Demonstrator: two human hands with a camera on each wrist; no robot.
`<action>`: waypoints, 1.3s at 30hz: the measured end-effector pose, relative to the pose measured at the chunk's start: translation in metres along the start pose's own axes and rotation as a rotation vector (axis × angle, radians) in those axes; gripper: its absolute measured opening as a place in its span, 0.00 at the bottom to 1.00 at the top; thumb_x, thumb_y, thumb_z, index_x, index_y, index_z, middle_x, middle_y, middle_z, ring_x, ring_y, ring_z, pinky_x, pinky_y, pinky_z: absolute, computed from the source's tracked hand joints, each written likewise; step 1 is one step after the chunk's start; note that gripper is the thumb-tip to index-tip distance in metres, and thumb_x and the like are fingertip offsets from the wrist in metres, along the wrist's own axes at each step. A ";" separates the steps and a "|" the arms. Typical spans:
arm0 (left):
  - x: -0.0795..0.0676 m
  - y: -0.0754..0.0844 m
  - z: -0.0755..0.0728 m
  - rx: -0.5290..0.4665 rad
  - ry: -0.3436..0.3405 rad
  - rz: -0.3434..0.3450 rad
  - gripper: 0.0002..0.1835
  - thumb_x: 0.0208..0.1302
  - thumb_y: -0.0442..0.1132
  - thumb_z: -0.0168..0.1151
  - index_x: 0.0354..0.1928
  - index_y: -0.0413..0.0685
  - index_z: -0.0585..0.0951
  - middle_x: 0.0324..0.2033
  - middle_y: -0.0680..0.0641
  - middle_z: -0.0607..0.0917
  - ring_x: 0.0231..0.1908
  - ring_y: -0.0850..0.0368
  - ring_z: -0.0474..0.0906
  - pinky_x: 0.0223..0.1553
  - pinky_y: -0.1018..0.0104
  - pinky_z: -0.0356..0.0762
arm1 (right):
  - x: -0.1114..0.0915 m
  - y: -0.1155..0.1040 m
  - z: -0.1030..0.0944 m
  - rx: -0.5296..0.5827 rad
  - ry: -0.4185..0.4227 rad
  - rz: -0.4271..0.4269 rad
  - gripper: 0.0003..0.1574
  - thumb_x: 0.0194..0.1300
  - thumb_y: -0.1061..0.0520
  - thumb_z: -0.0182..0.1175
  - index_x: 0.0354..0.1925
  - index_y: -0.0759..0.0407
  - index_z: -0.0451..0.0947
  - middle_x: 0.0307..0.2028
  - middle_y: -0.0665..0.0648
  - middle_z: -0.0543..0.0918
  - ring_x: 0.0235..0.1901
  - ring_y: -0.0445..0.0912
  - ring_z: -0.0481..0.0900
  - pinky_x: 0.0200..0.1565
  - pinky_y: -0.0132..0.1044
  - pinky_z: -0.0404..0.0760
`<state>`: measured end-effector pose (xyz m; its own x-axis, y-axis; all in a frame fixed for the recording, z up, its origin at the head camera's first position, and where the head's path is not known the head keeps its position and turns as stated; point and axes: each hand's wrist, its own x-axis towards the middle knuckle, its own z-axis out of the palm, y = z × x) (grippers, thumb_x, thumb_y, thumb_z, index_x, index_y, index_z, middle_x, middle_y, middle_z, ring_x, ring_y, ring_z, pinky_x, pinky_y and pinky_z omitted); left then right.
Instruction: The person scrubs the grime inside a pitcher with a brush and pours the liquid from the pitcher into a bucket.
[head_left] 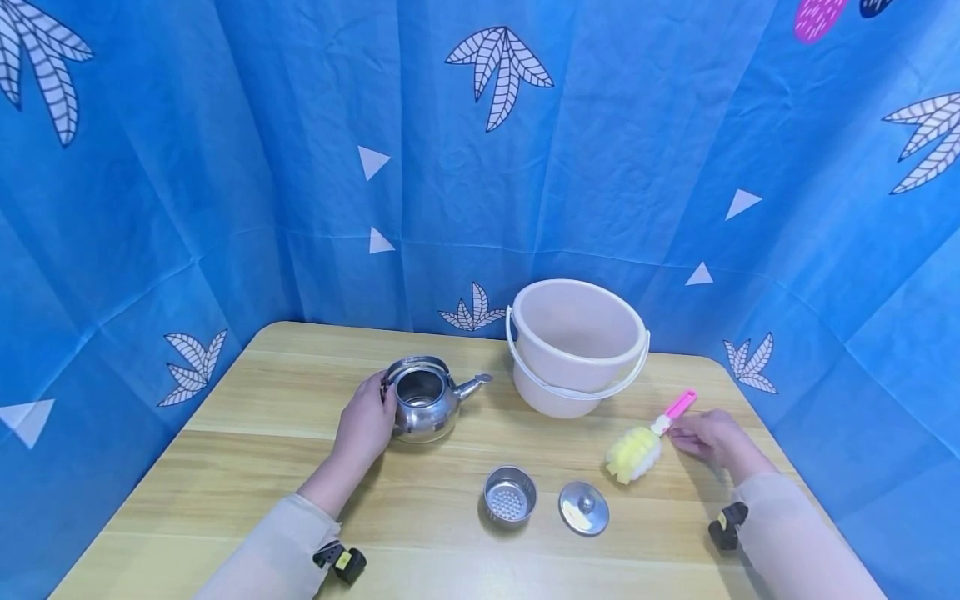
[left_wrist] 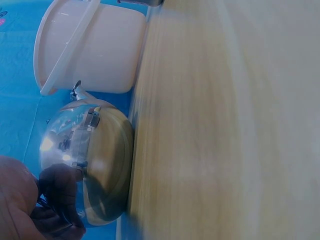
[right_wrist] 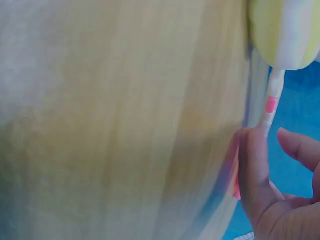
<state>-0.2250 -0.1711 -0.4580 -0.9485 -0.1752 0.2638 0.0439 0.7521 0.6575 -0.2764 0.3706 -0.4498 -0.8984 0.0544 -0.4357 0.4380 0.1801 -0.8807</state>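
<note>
A shiny steel teapot (head_left: 426,415) stands without its lid on the wooden table, spout pointing right. My left hand (head_left: 369,421) grips it at its left side, by the handle; in the left wrist view the fingers (left_wrist: 20,200) curl there, partly cut off by the frame edge. On the right lies a brush with a yellow-and-white sponge head (head_left: 633,454) and a pink handle (head_left: 681,404). My right hand (head_left: 712,437) touches this handle with extended fingers, and the thumb (right_wrist: 300,147) stands apart from it in the right wrist view.
A pale bucket (head_left: 562,379) with its bail lowered stands at the back, near the blue curtain (head_left: 465,167). In front are a perforated steel strainer cup (head_left: 510,497) and a round steel lid (head_left: 583,508) with a knob.
</note>
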 end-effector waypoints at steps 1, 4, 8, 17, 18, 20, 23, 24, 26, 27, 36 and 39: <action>0.000 0.000 0.000 0.001 0.000 0.003 0.25 0.78 0.41 0.48 0.65 0.27 0.69 0.61 0.27 0.75 0.61 0.32 0.72 0.62 0.39 0.71 | -0.001 -0.001 -0.001 -0.040 0.010 -0.006 0.24 0.71 0.66 0.56 0.57 0.86 0.65 0.28 0.59 0.86 0.29 0.45 0.86 0.42 0.37 0.87; 0.000 0.001 0.000 0.004 -0.005 -0.004 0.25 0.78 0.41 0.47 0.66 0.27 0.69 0.61 0.27 0.75 0.61 0.32 0.72 0.62 0.40 0.71 | -0.003 -0.007 -0.003 -0.177 0.040 -0.018 0.26 0.72 0.64 0.56 0.57 0.86 0.64 0.30 0.61 0.85 0.29 0.45 0.85 0.41 0.38 0.87; 0.000 0.001 0.000 0.000 -0.013 -0.010 0.25 0.78 0.42 0.47 0.66 0.28 0.69 0.61 0.27 0.75 0.62 0.32 0.72 0.62 0.40 0.71 | -0.007 -0.014 -0.007 -0.288 0.056 -0.032 0.28 0.73 0.61 0.55 0.58 0.87 0.63 0.32 0.62 0.85 0.29 0.45 0.85 0.40 0.39 0.88; 0.000 0.000 0.000 0.002 -0.004 0.002 0.25 0.78 0.41 0.47 0.66 0.27 0.69 0.61 0.27 0.74 0.61 0.32 0.72 0.62 0.39 0.71 | -0.020 -0.025 -0.008 -0.336 0.039 -0.079 0.28 0.74 0.62 0.53 0.57 0.88 0.62 0.35 0.65 0.84 0.28 0.45 0.86 0.39 0.40 0.88; 0.000 -0.001 0.000 0.003 -0.001 0.003 0.25 0.78 0.41 0.47 0.66 0.27 0.69 0.61 0.27 0.74 0.61 0.32 0.72 0.62 0.39 0.71 | -0.021 -0.026 -0.008 -0.337 0.042 -0.080 0.28 0.73 0.62 0.54 0.57 0.88 0.63 0.35 0.65 0.84 0.28 0.45 0.86 0.39 0.40 0.88; 0.000 -0.001 0.000 0.004 -0.001 0.001 0.25 0.78 0.41 0.47 0.66 0.27 0.69 0.61 0.27 0.74 0.62 0.32 0.72 0.63 0.40 0.70 | -0.023 -0.027 -0.008 -0.354 0.050 -0.093 0.27 0.72 0.63 0.55 0.56 0.87 0.64 0.35 0.64 0.84 0.28 0.45 0.86 0.39 0.40 0.88; -0.001 -0.001 0.000 0.004 -0.006 -0.003 0.25 0.78 0.41 0.47 0.66 0.27 0.69 0.61 0.27 0.74 0.62 0.32 0.72 0.63 0.40 0.70 | -0.026 -0.029 -0.008 -0.372 0.056 -0.118 0.26 0.71 0.64 0.56 0.55 0.87 0.65 0.35 0.64 0.84 0.28 0.46 0.86 0.39 0.40 0.88; -0.001 -0.001 0.000 0.006 -0.005 0.000 0.25 0.78 0.41 0.47 0.66 0.27 0.69 0.61 0.27 0.74 0.62 0.32 0.72 0.63 0.40 0.70 | -0.027 -0.030 -0.008 -0.379 0.060 -0.123 0.25 0.71 0.64 0.56 0.55 0.86 0.65 0.35 0.65 0.84 0.28 0.46 0.86 0.39 0.40 0.88; -0.001 0.000 0.000 0.005 -0.005 0.000 0.25 0.78 0.41 0.47 0.66 0.27 0.69 0.61 0.27 0.74 0.62 0.32 0.71 0.63 0.40 0.70 | -0.029 -0.032 -0.008 -0.387 0.056 -0.131 0.25 0.71 0.64 0.56 0.55 0.86 0.65 0.36 0.66 0.84 0.29 0.46 0.86 0.38 0.40 0.88; -0.001 0.000 0.000 0.003 -0.002 0.002 0.25 0.78 0.41 0.47 0.66 0.27 0.69 0.61 0.27 0.74 0.62 0.32 0.72 0.63 0.40 0.70 | -0.030 -0.033 -0.008 -0.394 0.052 -0.135 0.26 0.71 0.64 0.55 0.56 0.86 0.65 0.37 0.67 0.84 0.29 0.46 0.85 0.38 0.40 0.88; 0.000 0.000 0.001 -0.003 0.008 0.003 0.25 0.78 0.41 0.48 0.66 0.28 0.70 0.61 0.28 0.75 0.62 0.32 0.72 0.62 0.40 0.71 | -0.044 -0.044 -0.006 -0.453 0.012 -0.192 0.27 0.72 0.62 0.54 0.56 0.87 0.64 0.40 0.70 0.83 0.34 0.47 0.85 0.38 0.38 0.88; 0.000 0.000 0.001 -0.004 0.002 0.000 0.25 0.78 0.41 0.48 0.66 0.28 0.70 0.61 0.28 0.74 0.62 0.32 0.72 0.63 0.40 0.71 | -0.049 -0.047 -0.004 -0.464 0.001 -0.215 0.27 0.72 0.62 0.55 0.56 0.87 0.65 0.39 0.69 0.84 0.35 0.49 0.86 0.38 0.38 0.88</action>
<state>-0.2252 -0.1706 -0.4585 -0.9480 -0.1765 0.2649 0.0451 0.7494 0.6606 -0.2537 0.3635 -0.3862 -0.9669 -0.0307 -0.2532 0.1838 0.6043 -0.7753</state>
